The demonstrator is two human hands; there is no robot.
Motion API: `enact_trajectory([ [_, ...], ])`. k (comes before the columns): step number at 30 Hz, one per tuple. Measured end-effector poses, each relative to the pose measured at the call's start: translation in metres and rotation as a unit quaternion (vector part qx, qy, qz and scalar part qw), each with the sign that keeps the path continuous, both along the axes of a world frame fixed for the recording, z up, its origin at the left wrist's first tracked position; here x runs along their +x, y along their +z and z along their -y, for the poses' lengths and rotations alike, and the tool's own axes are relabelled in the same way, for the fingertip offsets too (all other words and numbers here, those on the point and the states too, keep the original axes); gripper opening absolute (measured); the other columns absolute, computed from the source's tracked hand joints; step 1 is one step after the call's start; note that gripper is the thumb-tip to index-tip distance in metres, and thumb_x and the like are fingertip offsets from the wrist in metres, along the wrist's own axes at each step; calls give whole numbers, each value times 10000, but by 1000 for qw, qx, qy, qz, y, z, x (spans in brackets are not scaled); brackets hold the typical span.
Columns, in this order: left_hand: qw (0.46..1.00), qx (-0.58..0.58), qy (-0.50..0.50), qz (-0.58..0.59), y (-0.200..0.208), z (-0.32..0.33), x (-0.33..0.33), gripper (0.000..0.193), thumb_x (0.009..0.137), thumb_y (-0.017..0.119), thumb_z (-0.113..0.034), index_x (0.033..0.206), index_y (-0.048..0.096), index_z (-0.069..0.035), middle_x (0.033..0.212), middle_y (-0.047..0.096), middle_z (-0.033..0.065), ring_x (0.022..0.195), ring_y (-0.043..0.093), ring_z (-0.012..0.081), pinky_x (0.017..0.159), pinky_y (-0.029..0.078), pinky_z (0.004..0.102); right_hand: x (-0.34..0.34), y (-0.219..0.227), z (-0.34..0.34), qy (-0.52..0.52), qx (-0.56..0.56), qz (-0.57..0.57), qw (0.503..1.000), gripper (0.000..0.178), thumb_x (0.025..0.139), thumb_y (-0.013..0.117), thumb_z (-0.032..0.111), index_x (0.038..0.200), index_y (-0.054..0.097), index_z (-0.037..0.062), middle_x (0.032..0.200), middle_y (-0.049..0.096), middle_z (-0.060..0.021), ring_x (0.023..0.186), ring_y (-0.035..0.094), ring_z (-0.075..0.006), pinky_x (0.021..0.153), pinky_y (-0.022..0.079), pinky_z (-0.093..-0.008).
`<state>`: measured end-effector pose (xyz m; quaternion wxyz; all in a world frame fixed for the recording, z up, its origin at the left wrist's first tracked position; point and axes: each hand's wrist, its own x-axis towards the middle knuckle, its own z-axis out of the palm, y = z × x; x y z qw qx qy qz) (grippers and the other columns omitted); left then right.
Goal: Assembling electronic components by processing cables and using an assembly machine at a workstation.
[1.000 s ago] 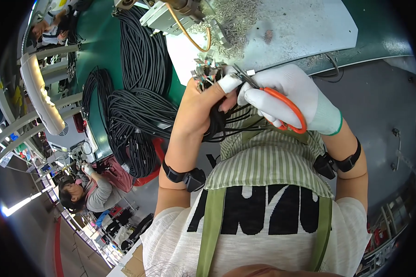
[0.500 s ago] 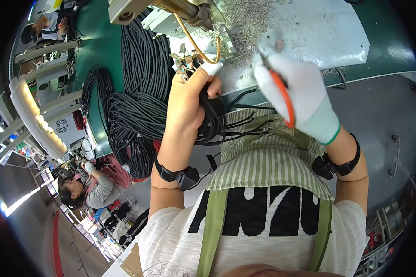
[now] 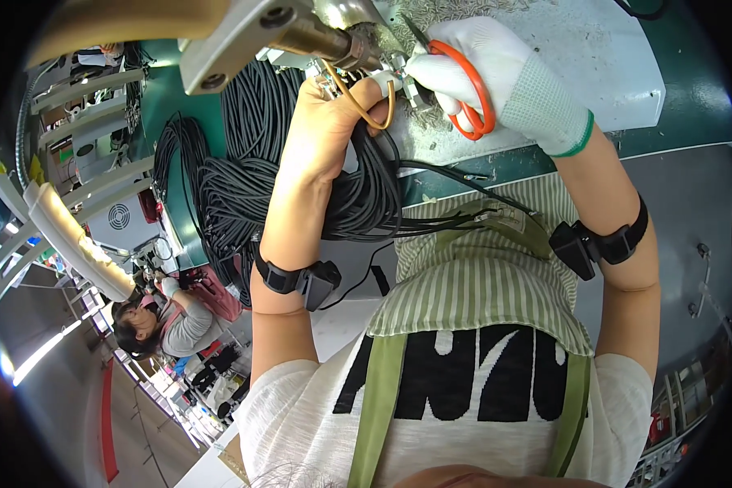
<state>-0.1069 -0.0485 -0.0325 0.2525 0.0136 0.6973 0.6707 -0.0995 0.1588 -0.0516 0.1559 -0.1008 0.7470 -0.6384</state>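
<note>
My left hand [image 3: 313, 138], bare but for white covers on fingertips, is closed around the ends of black cables [image 3: 374, 191]. Metal-tipped ends poke up by its fingers, partly hidden under the machine's bent brass-coloured tube [image 3: 392, 110]. My right hand [image 3: 496, 73] wears a white glove with a green cuff. It is closed on red-handled scissors [image 3: 484, 93], whose dark blades point up and away. The right fingertips meet small metal parts at the machine's working point, just right of the left thumb; what they touch there is too small to make out.
The machine head [image 3: 289, 37] overhangs my left hand. Small metal scraps [image 3: 431, 122] litter the white sheet [image 3: 577, 89] on the green table [image 3: 691, 77]. Thick bundles of black cable [image 3: 256, 122] lie to the left. A person [image 3: 171, 317] sits at another station farther left.
My right hand has moved left and up with the scissors, coming close to my left hand. My left hand has shifted slightly up and left, with the cable ends beneath the machine head.
</note>
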Motion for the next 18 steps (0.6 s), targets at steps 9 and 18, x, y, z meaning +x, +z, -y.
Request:
enact_trajectory([
  [9,994,-60,49,-80,-1,-13,9,140,771,625,31,898,632,-27,728,601,-16,606,532,58,548,434,213,-1,1,-12,51,-81,-5,995,334,880,589,299,737,566,-3,560,544,-57,503,551,-115,467,423,-261],
  [18,986,-83,76,-125,-1,-21,12,98,787,638,-17,875,599,-33,713,567,-9,608,515,72,537,415,218,-4,5,-20,75,-51,-26,996,174,771,619,174,793,588,4,643,508,-76,545,570,-180,488,435,-295],
])
